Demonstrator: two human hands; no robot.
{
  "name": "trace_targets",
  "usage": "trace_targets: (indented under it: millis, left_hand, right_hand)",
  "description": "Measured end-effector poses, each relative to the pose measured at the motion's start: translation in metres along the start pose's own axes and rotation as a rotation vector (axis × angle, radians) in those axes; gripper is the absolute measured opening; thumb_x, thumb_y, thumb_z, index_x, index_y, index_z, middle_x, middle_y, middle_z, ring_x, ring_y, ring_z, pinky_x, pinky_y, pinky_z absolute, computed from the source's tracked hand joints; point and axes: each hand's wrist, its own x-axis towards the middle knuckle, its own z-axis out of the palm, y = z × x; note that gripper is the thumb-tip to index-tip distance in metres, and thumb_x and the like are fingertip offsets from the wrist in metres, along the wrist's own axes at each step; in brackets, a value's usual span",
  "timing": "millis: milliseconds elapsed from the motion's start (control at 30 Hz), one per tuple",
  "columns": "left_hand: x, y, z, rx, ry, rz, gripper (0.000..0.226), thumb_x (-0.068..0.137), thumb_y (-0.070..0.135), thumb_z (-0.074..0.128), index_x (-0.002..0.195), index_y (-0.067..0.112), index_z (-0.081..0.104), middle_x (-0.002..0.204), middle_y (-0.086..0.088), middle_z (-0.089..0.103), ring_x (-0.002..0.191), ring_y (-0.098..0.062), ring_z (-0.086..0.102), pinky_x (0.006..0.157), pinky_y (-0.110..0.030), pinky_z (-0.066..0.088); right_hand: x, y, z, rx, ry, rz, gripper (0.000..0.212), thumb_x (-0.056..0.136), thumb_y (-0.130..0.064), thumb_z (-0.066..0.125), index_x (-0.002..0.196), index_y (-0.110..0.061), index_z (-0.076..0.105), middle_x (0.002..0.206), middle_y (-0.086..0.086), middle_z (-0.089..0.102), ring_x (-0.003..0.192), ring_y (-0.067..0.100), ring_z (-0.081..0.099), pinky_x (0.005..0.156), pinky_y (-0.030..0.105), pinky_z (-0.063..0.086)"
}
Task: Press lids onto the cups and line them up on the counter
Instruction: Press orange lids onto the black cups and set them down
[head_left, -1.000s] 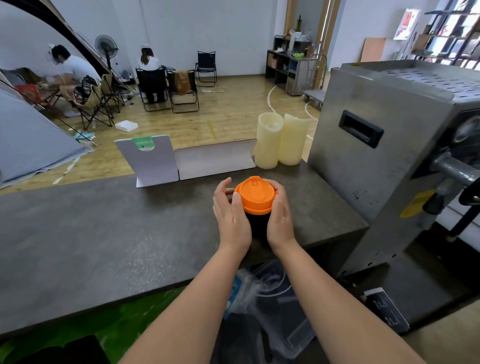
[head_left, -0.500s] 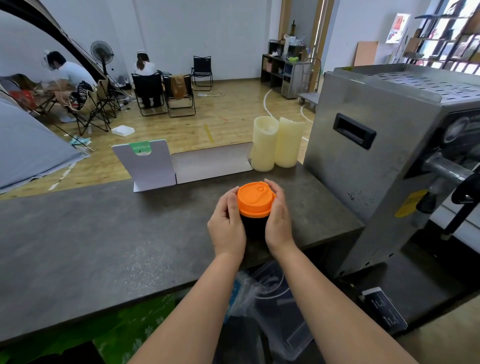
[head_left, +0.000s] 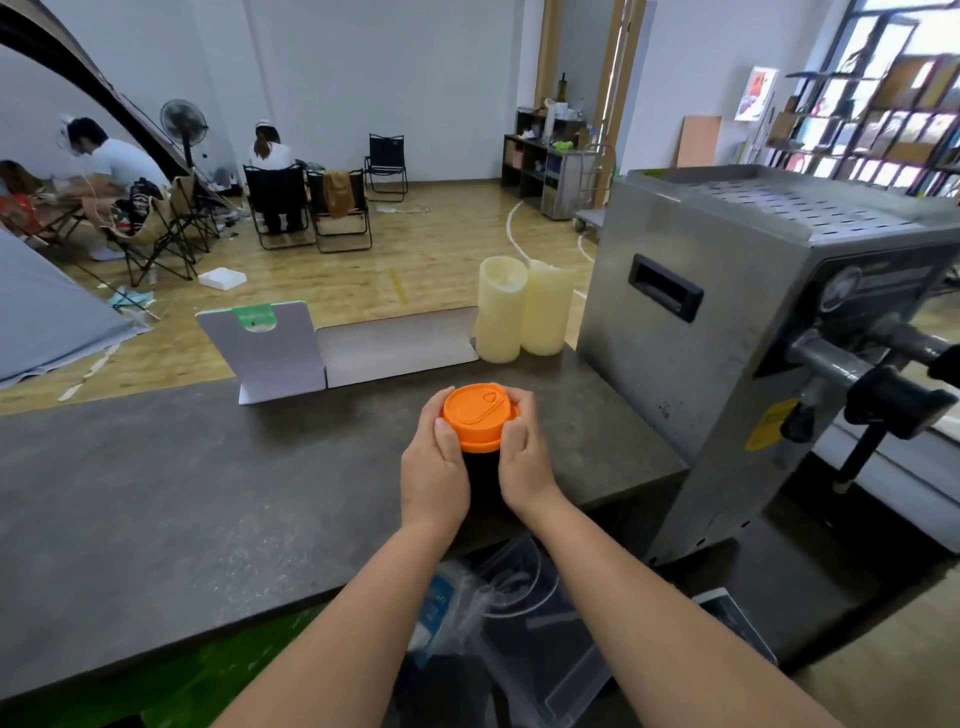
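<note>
Both hands wrapped the cup: the left hand (head_left: 435, 467) and right hand (head_left: 524, 457) curled round the orange lid (head_left: 479, 415), thumbs on its rim, the dark cup (head_left: 483, 478) upright between the palms near the counter (head_left: 208, 493) edge. Neither hand was nearer. 1 second earlier the left fingers stood straight; now they gripped, pressing down.

left hand (head_left: 435, 467): bare, no ring or glove | right hand (head_left: 524, 462): bare, short nails | both forearms: bare, no sleeves, watch or bands
</note>
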Motion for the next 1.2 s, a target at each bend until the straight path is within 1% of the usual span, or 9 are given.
trace_targets:
  millis: [200, 300, 400, 467, 633, 767, 933, 1067, 1200]
  left_hand:
    - [-0.007, 0.010, -0.004, -0.057, -0.034, -0.044, 0.041, 0.106, 0.038, 0.024, 0.144, 0.032, 0.040, 0.124, 0.012, 0.054, 0.112, -0.007, 0.051, 0.090, -0.024, 0.035]
    - [-0.012, 0.018, -0.002, -0.120, 0.145, -0.136, 0.039, 0.104, 0.037, 0.036, 0.141, 0.025, 0.039, 0.118, 0.006, 0.055, 0.105, -0.011, 0.053, 0.084, -0.024, 0.036]
    - [-0.018, 0.021, -0.001, -0.189, 0.352, -0.196, 0.020, 0.104, 0.033, 0.040, 0.108, 0.017, 0.052, 0.102, 0.000, 0.061, 0.097, -0.020, 0.059, 0.075, -0.022, 0.038]
    - [-0.026, 0.021, 0.002, -0.248, 0.383, -0.204, 0.029, 0.107, 0.031, 0.032, 0.102, 0.016, 0.056, 0.096, 0.000, 0.064, 0.096, -0.021, 0.062, 0.081, -0.031, 0.045]
    - [-0.035, 0.018, 0.004, -0.392, 0.150, -0.153, 0.028, 0.102, 0.013, 0.037, 0.127, 0.024, 0.045, 0.116, 0.010, 0.060, 0.112, -0.006, 0.058, 0.097, -0.026, 0.045]
    - [-0.022, 0.018, 0.002, -0.306, -0.094, -0.068, 0.051, 0.091, 0.001, 0.057, 0.135, 0.024, 0.043, 0.127, 0.013, 0.057, 0.121, 0.005, 0.051, 0.096, -0.010, 0.041]
    - [-0.005, 0.016, 0.014, -0.260, -0.261, -0.073, 0.082, 0.087, 0.012, 0.073, 0.153, 0.030, 0.028, 0.147, 0.011, 0.047, 0.135, -0.003, 0.043, 0.114, -0.029, 0.037]
    - [0.010, 0.018, 0.031, -0.341, -0.290, -0.135, 0.104, 0.080, 0.007, 0.079, 0.155, 0.032, 0.011, 0.141, 0.007, 0.047, 0.128, -0.009, 0.049, 0.103, -0.021, 0.042]
    - [0.039, 0.020, 0.058, -0.274, -0.297, -0.099, 0.082, 0.075, 0.007, 0.084, 0.140, 0.021, 0.034, 0.136, 0.007, 0.051, 0.126, -0.012, 0.053, 0.093, -0.016, 0.047]
  right_hand:
    - [-0.012, -0.012, 0.001, -0.002, -0.018, 0.042, 0.032, 0.095, -0.044, 0.024, 0.124, -0.037, 0.035, 0.118, -0.010, 0.050, 0.106, -0.004, 0.049, 0.088, 0.017, 0.040]
    - [-0.016, -0.013, 0.000, 0.019, 0.039, 0.046, 0.024, 0.105, -0.036, 0.028, 0.128, -0.032, 0.032, 0.124, 0.000, 0.053, 0.105, 0.007, 0.054, 0.084, 0.010, 0.038]
    - [-0.018, -0.008, -0.005, 0.067, 0.017, 0.140, 0.032, 0.102, -0.042, 0.042, 0.131, -0.038, 0.030, 0.122, 0.002, 0.060, 0.110, 0.015, 0.057, 0.095, 0.028, 0.044]
    - [-0.019, -0.006, -0.010, 0.097, 0.017, 0.169, 0.042, 0.098, -0.047, 0.047, 0.135, -0.036, 0.031, 0.124, 0.000, 0.059, 0.116, 0.016, 0.056, 0.100, 0.034, 0.042]
    - [-0.021, -0.006, -0.015, 0.129, 0.059, 0.181, 0.054, 0.101, -0.051, 0.033, 0.148, -0.024, 0.034, 0.142, -0.006, 0.044, 0.130, 0.007, 0.040, 0.108, 0.026, 0.031]
    - [-0.019, -0.002, -0.020, 0.117, 0.110, 0.209, 0.057, 0.099, -0.053, 0.026, 0.142, -0.023, 0.047, 0.144, -0.001, 0.049, 0.134, 0.011, 0.043, 0.117, 0.042, 0.032]
    - [-0.013, -0.003, -0.032, 0.115, 0.167, 0.206, 0.046, 0.103, -0.044, 0.036, 0.144, -0.025, 0.044, 0.147, -0.004, 0.042, 0.130, 0.004, 0.040, 0.111, 0.028, 0.031]
    - [-0.001, 0.001, -0.048, 0.010, 0.260, 0.172, 0.045, 0.105, -0.037, 0.034, 0.146, -0.018, 0.042, 0.146, 0.001, 0.039, 0.123, 0.003, 0.036, 0.101, 0.021, 0.027]
    - [0.019, 0.008, -0.060, 0.032, 0.336, 0.204, 0.045, 0.103, -0.041, 0.040, 0.143, -0.022, 0.043, 0.141, -0.001, 0.048, 0.129, 0.012, 0.043, 0.102, 0.027, 0.034]
